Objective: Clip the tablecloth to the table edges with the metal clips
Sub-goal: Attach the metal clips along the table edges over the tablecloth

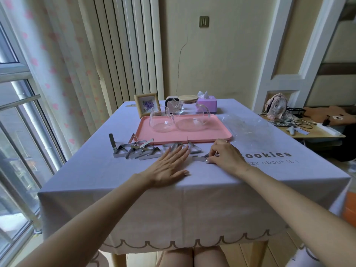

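A lavender tablecloth (134, 199) covers the table and hangs over its near edge. Several triangular metal clips (134, 149) lie in a loose pile on the cloth, just in front of a pink tray. My left hand (169, 166) lies flat on the cloth with straight fingers, its fingertips touching the clips at the right end of the pile. My right hand (225, 157) has its fingers curled and pinches one metal clip (199, 158) that rests on the cloth between my hands.
The pink tray (212, 136) holds a glass pitcher (161, 119) and a glass teapot (189, 114). Behind it stand a photo frame (146, 105) and a purple tissue box (208, 104). A clear plastic bag (248, 126) lies to the right. A side table with a fan (276, 106) stands beyond.
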`<state>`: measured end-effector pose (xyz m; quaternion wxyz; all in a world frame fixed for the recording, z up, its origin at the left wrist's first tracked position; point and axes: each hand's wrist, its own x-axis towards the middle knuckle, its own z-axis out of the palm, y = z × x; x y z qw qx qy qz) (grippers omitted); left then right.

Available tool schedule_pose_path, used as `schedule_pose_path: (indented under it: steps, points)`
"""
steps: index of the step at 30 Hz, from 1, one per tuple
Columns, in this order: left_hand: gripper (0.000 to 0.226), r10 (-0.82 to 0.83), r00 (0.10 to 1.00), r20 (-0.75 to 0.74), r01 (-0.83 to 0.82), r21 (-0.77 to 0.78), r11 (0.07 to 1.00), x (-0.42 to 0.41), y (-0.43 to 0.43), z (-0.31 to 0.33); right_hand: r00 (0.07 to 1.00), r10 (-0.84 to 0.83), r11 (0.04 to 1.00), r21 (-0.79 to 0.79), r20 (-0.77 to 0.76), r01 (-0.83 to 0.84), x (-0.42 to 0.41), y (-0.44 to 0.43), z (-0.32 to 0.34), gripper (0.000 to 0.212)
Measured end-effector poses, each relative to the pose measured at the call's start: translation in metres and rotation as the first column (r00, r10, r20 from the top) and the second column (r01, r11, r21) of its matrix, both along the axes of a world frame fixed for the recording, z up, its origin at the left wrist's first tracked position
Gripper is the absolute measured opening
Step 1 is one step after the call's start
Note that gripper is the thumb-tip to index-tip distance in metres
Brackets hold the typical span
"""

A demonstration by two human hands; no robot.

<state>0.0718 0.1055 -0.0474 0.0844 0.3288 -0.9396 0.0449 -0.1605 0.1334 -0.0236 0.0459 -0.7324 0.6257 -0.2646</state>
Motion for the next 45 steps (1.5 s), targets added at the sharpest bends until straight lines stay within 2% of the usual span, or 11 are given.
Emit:
schedule_pose_path:
  steps: [4,7,10,15,22,25,31,35,38,41,45]
  points:
    - [0.082,0.000,0.997,0.074,-0.010,0.125,0.992,-0.002,0.005,0.004,0.993,-0.092,0.989,-0.110,0.068,0.100,0.006,0.014,0.002,0.011]
    - [0.063,0.004,0.995,0.100,-0.022,0.179,0.984,-0.001,0.006,0.005,0.950,-0.034,0.992,-0.106,0.311,0.070,0.017,0.026,0.002,0.015]
    - [0.065,0.002,0.996,0.086,-0.021,0.218,0.976,-0.001,0.008,0.006,0.760,0.078,0.997,-0.037,0.645,-0.071,0.029,0.039,0.007,0.009]
    - [0.082,0.013,0.997,0.077,-0.032,0.240,0.970,-0.002,0.014,0.007,0.511,0.044,0.987,0.042,0.858,-0.154,0.038,0.053,0.005,0.014]
    - [0.109,0.010,0.997,0.082,-0.027,0.206,0.978,0.000,0.024,0.001,0.664,0.114,0.993,-0.110,0.739,-0.048,0.046,0.062,-0.006,0.016]
    - [0.104,0.017,0.997,0.072,-0.031,0.195,0.980,0.000,0.029,0.002,0.626,0.144,0.989,-0.136,0.766,-0.061,0.051,0.072,-0.013,0.018]
    - [0.067,0.048,0.999,0.023,-0.051,0.177,0.983,0.000,0.046,0.001,0.551,0.164,0.986,-0.151,0.818,-0.069,0.059,0.083,-0.019,0.021]
    - [0.061,0.053,0.999,0.012,-0.054,0.164,0.985,0.000,0.050,0.000,0.501,0.175,0.980,-0.103,0.848,-0.167,0.064,0.087,-0.017,0.005]
    - [0.063,0.051,0.999,-0.002,-0.050,0.162,0.985,0.001,0.051,0.001,0.472,0.154,0.978,-0.067,0.868,-0.197,0.064,0.091,-0.019,0.007]
    - [0.088,0.029,1.000,0.013,-0.030,0.131,0.991,0.001,0.049,0.001,0.445,0.160,0.976,-0.075,0.881,-0.203,0.065,0.097,-0.023,0.009]
    - [0.090,0.045,0.998,0.037,-0.049,0.101,0.994,0.000,0.049,-0.001,0.490,0.187,0.979,-0.118,0.852,-0.167,0.069,0.104,-0.031,0.015]
